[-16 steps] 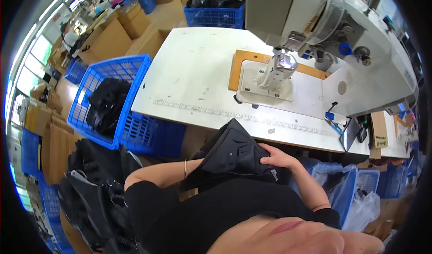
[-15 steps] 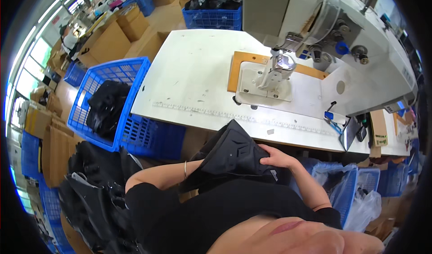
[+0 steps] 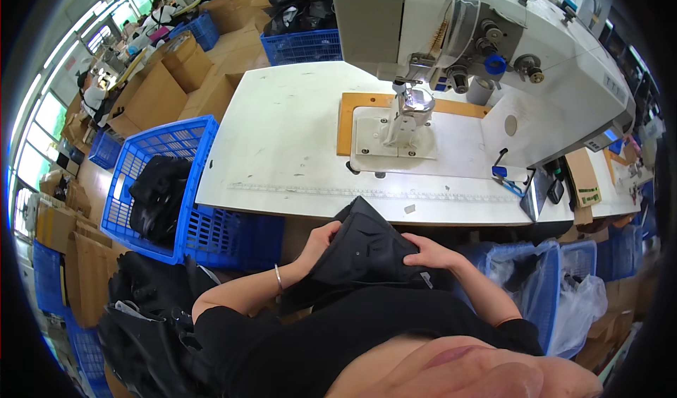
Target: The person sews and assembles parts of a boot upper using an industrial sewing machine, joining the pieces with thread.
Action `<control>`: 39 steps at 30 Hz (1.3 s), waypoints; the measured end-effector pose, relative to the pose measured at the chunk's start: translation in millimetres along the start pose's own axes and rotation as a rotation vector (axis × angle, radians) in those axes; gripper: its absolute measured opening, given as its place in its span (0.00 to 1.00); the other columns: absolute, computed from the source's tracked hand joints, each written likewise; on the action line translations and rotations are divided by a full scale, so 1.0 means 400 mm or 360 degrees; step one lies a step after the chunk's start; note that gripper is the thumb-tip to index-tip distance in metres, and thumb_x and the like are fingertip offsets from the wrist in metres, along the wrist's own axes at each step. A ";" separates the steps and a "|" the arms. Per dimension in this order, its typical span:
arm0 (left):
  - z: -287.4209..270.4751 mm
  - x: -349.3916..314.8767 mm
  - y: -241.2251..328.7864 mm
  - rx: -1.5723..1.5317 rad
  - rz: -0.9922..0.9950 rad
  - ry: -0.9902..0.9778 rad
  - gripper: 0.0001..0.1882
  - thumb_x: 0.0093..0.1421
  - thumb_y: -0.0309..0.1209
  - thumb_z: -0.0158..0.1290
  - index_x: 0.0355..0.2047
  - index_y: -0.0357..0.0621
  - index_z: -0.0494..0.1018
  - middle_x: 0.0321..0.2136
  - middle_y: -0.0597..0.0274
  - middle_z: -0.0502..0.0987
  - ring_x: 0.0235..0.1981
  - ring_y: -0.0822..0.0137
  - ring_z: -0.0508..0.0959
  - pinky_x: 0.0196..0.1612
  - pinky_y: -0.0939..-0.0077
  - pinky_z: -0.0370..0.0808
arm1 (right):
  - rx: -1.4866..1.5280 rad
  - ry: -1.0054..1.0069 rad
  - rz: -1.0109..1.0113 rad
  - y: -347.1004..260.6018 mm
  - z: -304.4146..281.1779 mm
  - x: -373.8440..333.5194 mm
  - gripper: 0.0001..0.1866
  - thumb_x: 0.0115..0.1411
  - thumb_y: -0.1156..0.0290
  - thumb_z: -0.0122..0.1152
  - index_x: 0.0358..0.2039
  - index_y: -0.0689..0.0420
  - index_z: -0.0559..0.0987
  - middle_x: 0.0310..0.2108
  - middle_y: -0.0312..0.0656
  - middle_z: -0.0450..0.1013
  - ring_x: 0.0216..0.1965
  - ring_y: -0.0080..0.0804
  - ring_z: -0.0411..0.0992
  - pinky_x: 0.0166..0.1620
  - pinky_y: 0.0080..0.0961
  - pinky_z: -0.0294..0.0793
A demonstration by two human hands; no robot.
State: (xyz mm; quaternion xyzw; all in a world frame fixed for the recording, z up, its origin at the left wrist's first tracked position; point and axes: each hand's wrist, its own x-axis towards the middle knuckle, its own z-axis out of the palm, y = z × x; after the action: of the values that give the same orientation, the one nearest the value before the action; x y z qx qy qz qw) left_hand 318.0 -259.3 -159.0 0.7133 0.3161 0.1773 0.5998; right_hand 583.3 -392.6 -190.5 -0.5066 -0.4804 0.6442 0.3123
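Over my lap I hold a black fabric piece (image 3: 361,250), stiff and folded, with its pointed end toward the table edge. It may be a bag part, but its exact kind is not clear. My left hand (image 3: 321,246) grips its left edge, fingers closed. My right hand (image 3: 429,251) pinches its right edge, the thumb lying on top. A small pale label (image 3: 426,280) shows low on its right side. Just beyond the piece stands a white sewing machine (image 3: 578,80), whose presser foot and post (image 3: 410,112) rise from the tabletop, apart from both hands.
The white table (image 3: 275,130) has a ruler strip (image 3: 317,190) along its front. Blue-handled scissors (image 3: 509,185) lie right. A blue crate (image 3: 201,218) with black pieces stands left, above a heap of black material (image 3: 148,327). Plastic-lined crates (image 3: 550,285) stand right.
My left hand has come out from behind the black fabric piece and now shows on its left edge. The right hand keeps its grip. The view has shifted slightly.
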 end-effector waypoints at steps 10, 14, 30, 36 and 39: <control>-0.016 0.009 0.043 0.0231 0.0190 -0.0086 0.05 0.59 0.24 0.48 0.31 0.32 0.69 0.37 0.55 0.67 0.35 0.66 0.73 0.37 0.77 0.71 | 0.0084 0.0002 0.0055 0.007 -0.012 -0.018 0.41 0.50 0.61 0.67 0.59 0.65 0.58 0.51 0.43 0.66 0.52 0.27 0.62 0.55 0.23 0.61; -0.037 -0.008 0.086 0.0833 0.0715 -0.0461 0.23 0.55 0.34 0.57 0.47 0.35 0.65 0.43 0.52 0.68 0.37 0.63 0.73 0.43 0.74 0.70 | 0.0035 0.0012 0.0031 0.018 -0.008 -0.017 0.41 0.49 0.61 0.68 0.59 0.65 0.59 0.51 0.42 0.66 0.52 0.27 0.62 0.55 0.23 0.61; -0.006 -0.025 0.089 0.0037 -0.0038 -0.0085 0.15 0.52 0.24 0.58 0.41 0.40 0.71 0.27 0.72 0.69 0.26 0.82 0.66 0.29 0.88 0.62 | 0.0382 0.0136 -0.0056 0.061 -0.020 -0.029 0.35 0.49 0.68 0.66 0.55 0.66 0.63 0.48 0.38 0.68 0.48 0.23 0.64 0.52 0.21 0.65; -0.056 0.012 0.042 0.0111 -0.0082 -0.0223 0.12 0.55 0.23 0.55 0.40 0.36 0.73 0.29 0.68 0.69 0.30 0.79 0.68 0.33 0.87 0.65 | 0.0430 0.0175 -0.0019 0.054 -0.013 -0.031 0.35 0.47 0.67 0.66 0.54 0.66 0.65 0.45 0.37 0.70 0.45 0.21 0.67 0.51 0.20 0.66; -0.024 -0.012 0.125 -0.0152 -0.0215 -0.0591 0.20 0.56 0.26 0.55 0.49 0.39 0.64 0.41 0.68 0.68 0.44 0.79 0.66 0.45 0.84 0.65 | 0.0477 0.0132 0.0031 0.068 -0.022 -0.041 0.39 0.46 0.63 0.69 0.56 0.66 0.64 0.47 0.37 0.69 0.47 0.22 0.66 0.53 0.21 0.65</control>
State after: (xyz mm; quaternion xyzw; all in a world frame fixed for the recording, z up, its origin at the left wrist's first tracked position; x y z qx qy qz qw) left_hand 320.1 -259.4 -108.0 0.6817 0.2385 0.0171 0.6915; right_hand 598.8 -413.8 -210.3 -0.4852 -0.3605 0.6903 0.3978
